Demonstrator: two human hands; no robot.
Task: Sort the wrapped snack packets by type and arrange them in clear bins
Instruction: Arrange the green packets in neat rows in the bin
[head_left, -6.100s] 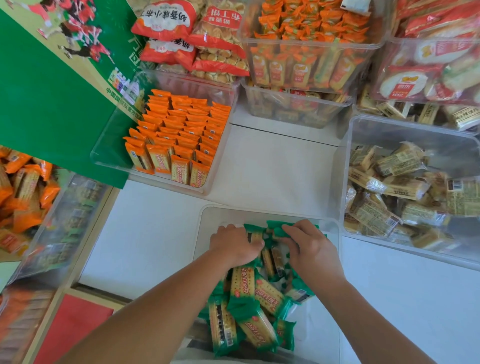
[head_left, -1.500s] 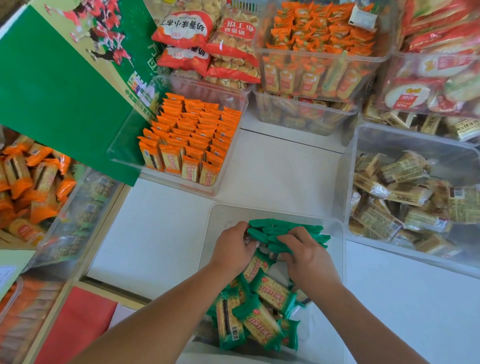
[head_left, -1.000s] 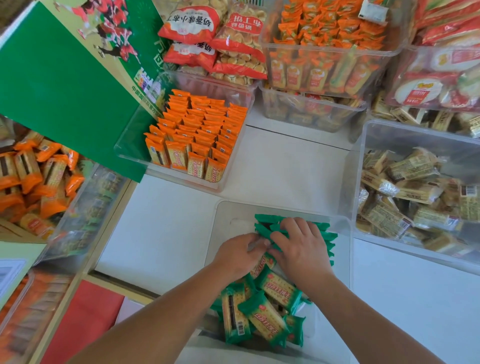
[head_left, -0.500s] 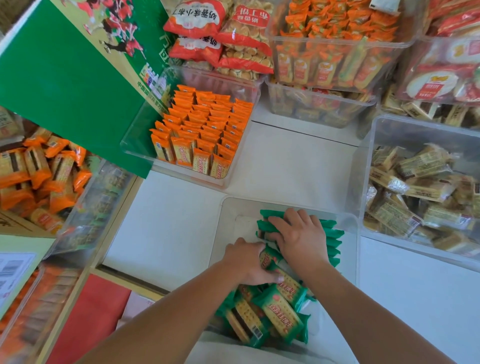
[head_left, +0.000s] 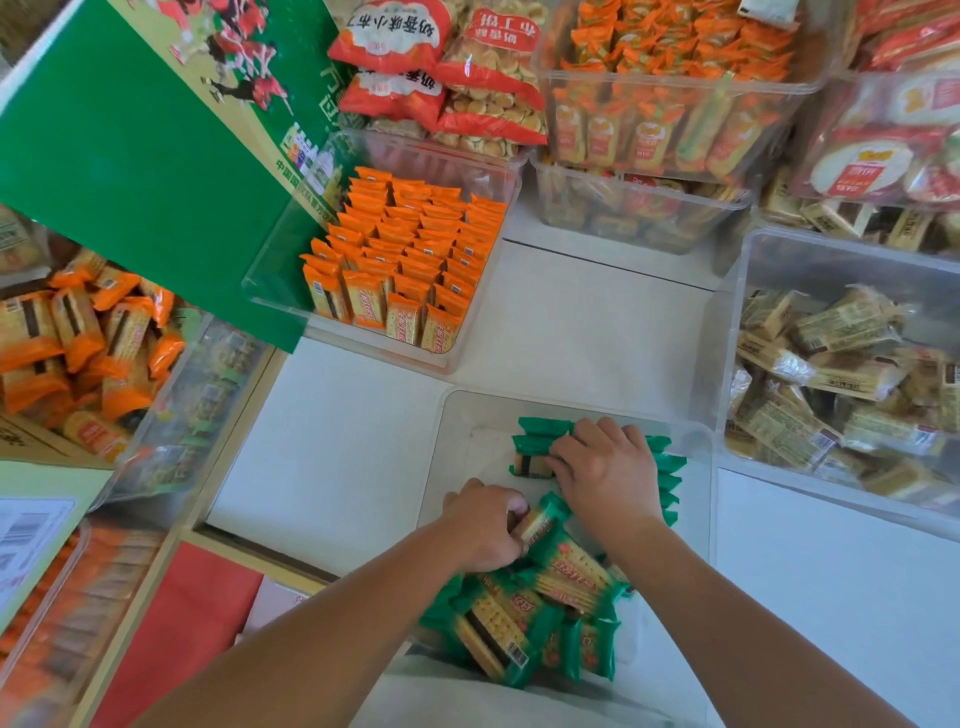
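A clear bin (head_left: 457, 415) stands on the white table right in front of me. Along its far wall several green-wrapped cracker packets (head_left: 540, 447) stand on edge in a row. My right hand (head_left: 605, 470) lies on that row with fingers spread, pressing the packets together. Nearer to me a loose pile of green packets (head_left: 524, 618) lies in the same bin. My left hand (head_left: 485, 530) has its fingers curled round one green packet (head_left: 540, 517) at the top of the pile.
A clear bin of neatly ranked orange packets (head_left: 410, 270) sits at the back left beside a green carton (head_left: 130, 156). To the right, a bin holds tan-wrapped packets (head_left: 841, 374). More stacked bins and red snack bags (head_left: 441, 67) line the back. Loose orange packets (head_left: 78, 343) lie left.
My left hand drew back from the standing row to the loose pile and took hold of one packet. My right hand went from gripping the row to lying spread on it.
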